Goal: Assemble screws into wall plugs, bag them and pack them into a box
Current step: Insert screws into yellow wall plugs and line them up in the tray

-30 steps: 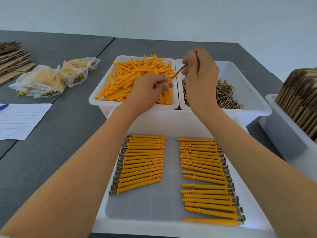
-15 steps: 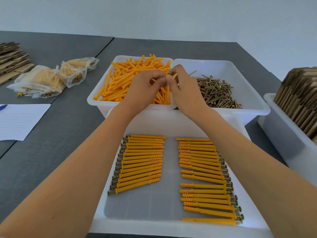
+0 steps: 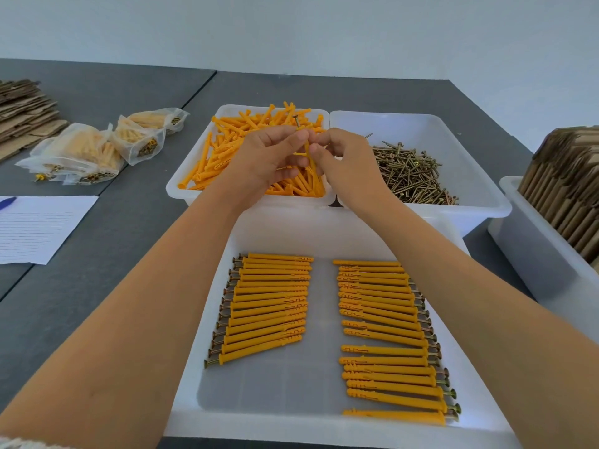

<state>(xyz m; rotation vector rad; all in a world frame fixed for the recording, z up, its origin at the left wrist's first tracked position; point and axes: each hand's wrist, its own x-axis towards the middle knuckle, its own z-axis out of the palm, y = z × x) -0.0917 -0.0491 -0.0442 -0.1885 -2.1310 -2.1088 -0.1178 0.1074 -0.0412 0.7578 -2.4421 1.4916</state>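
Both my hands meet above the white bin of loose orange wall plugs (image 3: 227, 147). My left hand (image 3: 269, 157) pinches the top of one orange plug (image 3: 310, 158) held nearly upright, a screw head (image 3: 296, 117) sticking out above my fingers. My right hand (image 3: 340, 157) pinches the same plug lower down. A second white bin holds a heap of brass screws (image 3: 411, 176). In the near white tray (image 3: 291, 390) lie two rows of assembled plugs with screws, the left row (image 3: 269, 306) and the right row (image 3: 389, 338).
Several filled plastic bags (image 3: 90, 150) lie at the left on the grey table (image 3: 97, 254). Flat cardboard (image 3: 22, 111) is stacked at far left. Lined paper (image 3: 35, 228) with a blue pen lies near the left edge. A white bin of folded cardboard boxes (image 3: 564, 186) stands right.
A second ago my right hand held a screw at the plug's mouth. The hands then came together, and the screw now sits in the plug, which is turned upright between both hands.
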